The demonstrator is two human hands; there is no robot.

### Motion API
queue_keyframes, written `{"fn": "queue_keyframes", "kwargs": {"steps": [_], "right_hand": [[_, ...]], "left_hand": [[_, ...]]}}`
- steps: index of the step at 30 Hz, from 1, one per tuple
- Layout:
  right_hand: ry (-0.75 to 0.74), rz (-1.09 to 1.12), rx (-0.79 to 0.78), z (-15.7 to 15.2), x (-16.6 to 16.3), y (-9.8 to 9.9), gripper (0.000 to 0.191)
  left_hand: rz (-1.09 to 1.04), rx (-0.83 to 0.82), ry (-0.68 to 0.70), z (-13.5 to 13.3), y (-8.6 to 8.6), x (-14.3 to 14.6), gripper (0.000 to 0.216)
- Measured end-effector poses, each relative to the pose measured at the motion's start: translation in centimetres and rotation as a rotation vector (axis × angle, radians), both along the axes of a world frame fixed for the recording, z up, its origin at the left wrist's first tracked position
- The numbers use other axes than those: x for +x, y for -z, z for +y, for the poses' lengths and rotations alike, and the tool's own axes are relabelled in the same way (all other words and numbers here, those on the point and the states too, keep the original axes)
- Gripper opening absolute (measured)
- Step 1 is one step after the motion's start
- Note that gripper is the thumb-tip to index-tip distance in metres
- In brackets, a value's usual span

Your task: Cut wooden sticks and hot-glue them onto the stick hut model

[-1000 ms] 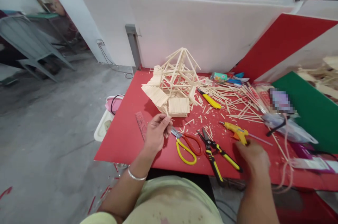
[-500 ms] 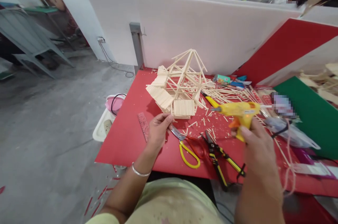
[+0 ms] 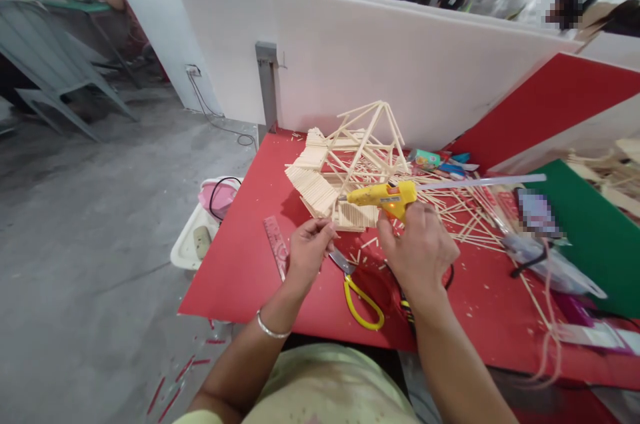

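Observation:
A model house of thin wooden sticks (image 3: 313, 189) stands on the red table, with slatted panels low down and an open frame on top. At its front edge my left hand (image 3: 307, 254) is closed in a pinch on a thin wooden stick (image 3: 334, 212), mostly hidden by the fingers. My right hand (image 3: 423, 247) grips a yellow hot glue gun (image 3: 383, 196), its nozzle pointing left, just above the panels near my left fingertips. A long clear glue stick (image 3: 480, 181) juts from its back. Yellow-handled scissors (image 3: 357, 294) lie below my hands.
A clear ruler (image 3: 275, 247) lies left on the red table (image 3: 227, 277). Loose sticks (image 3: 470, 211) and a plastic bag (image 3: 545, 261) are at right, beside a green board (image 3: 595, 231). Pliers are mostly hidden under my right forearm. A white board (image 3: 400, 64) stands behind.
My right hand has brought the glue gun left, from over the table's right side to the front of the model. My left hand keeps its pinch there. The view has shifted slightly.

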State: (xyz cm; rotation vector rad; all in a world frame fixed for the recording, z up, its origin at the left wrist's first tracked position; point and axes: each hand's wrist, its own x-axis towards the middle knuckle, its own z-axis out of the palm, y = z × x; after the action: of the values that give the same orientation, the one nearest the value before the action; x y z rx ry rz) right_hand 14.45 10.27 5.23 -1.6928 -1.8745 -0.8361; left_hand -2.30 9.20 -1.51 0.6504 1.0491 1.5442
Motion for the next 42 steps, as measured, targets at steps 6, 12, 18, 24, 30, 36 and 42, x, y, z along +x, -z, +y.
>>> {"fn": "queue_keyframes", "kwargs": {"steps": [6,12,18,24,30,36,42], "right_hand": [[-0.017,-0.015,-0.012,0.20,-0.01,0.02,0.036],[-0.035,-0.018,-0.020,0.24,0.13,0.24,0.034],[-0.043,0.013,-0.018,0.22,0.38,0.56,0.034],[-0.032,0.020,-0.017,0.10,0.48,0.51,0.034],[-0.037,0.006,-0.017,0.27,0.20,0.45,0.032],[-0.044,0.021,-0.029,0.41,-0.04,0.42,0.032],[-0.050,0.037,-0.024,0.18,0.39,0.70,0.033]], "left_hand": [[0.022,0.010,-0.007,0.23,-0.13,0.08,0.033],[0.010,-0.002,-0.001,0.44,-0.13,0.15,0.033],[0.007,0.003,0.026,0.70,0.04,0.15,0.032],[0.002,-0.012,0.031,0.88,-0.22,0.16,0.031],[-0.007,0.014,0.024,0.68,-0.13,0.29,0.031],[-0.007,-0.005,0.019,0.55,-0.05,0.35,0.032],[-0.030,0.004,0.023,0.83,-0.25,0.34,0.034]]}}
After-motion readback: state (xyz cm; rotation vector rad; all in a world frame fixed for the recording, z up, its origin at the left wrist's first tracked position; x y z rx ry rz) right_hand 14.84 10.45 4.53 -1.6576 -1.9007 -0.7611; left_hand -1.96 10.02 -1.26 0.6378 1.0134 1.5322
